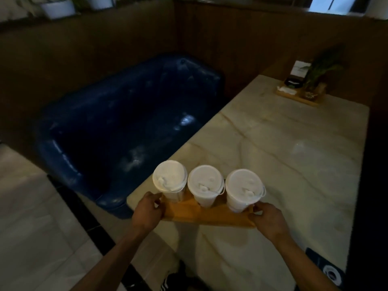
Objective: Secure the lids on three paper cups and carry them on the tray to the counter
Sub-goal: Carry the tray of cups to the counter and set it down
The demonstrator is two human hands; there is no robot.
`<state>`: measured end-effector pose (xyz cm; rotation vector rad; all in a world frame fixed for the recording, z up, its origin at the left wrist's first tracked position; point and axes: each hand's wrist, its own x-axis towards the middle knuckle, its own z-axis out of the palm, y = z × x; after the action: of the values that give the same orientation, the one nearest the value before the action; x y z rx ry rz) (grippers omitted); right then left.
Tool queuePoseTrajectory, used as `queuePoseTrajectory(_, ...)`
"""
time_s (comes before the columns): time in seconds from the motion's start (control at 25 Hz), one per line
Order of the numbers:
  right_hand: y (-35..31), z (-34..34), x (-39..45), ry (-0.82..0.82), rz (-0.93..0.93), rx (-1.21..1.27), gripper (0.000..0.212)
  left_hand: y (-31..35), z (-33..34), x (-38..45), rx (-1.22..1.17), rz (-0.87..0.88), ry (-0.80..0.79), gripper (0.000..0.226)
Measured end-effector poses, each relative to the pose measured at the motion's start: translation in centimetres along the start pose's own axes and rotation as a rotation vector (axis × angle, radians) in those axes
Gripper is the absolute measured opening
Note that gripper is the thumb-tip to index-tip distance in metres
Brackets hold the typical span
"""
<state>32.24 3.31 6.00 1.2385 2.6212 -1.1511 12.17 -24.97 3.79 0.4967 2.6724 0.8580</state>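
Note:
Three white paper cups stand in a row on an orange tray (201, 217), each with a white lid on top: the left cup (170, 179), the middle cup (205, 184) and the right cup (244, 189). My left hand (148, 212) grips the tray's left end. My right hand (269, 220) grips its right end. The tray is held over the near corner of a pale marble table (283, 160).
A dark blue sofa (117, 122) sits left of the table. At the table's far end a wooden holder (298, 95) carries a plant, a card and napkins. A dark coaster (327, 269) lies near the front right edge. Pale floor tiles lie at the left.

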Motion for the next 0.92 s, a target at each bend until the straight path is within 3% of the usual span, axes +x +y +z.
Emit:
queuePoseTrajectory(0.2, -2.2, 1.1, -0.4, -0.096, -0.128, -0.046, 0.02, -1.6, -2.0, -4.9, -0.024, -0.084, 0.061, 0.011)
queuePoseTrajectory(0.32, -3.7, 2.1, -0.8, -0.13, -0.168, -0.044, 0.014, -2.7, -3.1, -7.4, -0.018, -0.156, 0.108, 0.03)
queuePoseTrajectory(0.48, -6.2, 4.1, -2.0, -0.207, -0.238, -0.015, 0.027, -5.3, -4.5, -10.8, -0.052, -0.216, 0.178, 0.018)
queuePoseTrajectory(0.6, -8.2, 6.3, -3.0, -0.261, -0.276, -0.024, 0.029, -8.0, -5.8, -13.6, -0.087, -0.28, 0.229, 0.022)
queuePoseTrajectory(0.72, -10.3, 8.8, -4.4, -0.278, -0.281, -0.037, 0.005, -10.6, -7.1, -16.7, -0.12, -0.312, 0.276, 0.017)
queuePoseTrajectory(0.92, -14.1, 13.6, -8.2, -0.341, -0.358, -0.054, 0.016, -15.2, -10.4, -22.6, -0.137, -0.406, 0.372, 0.033)
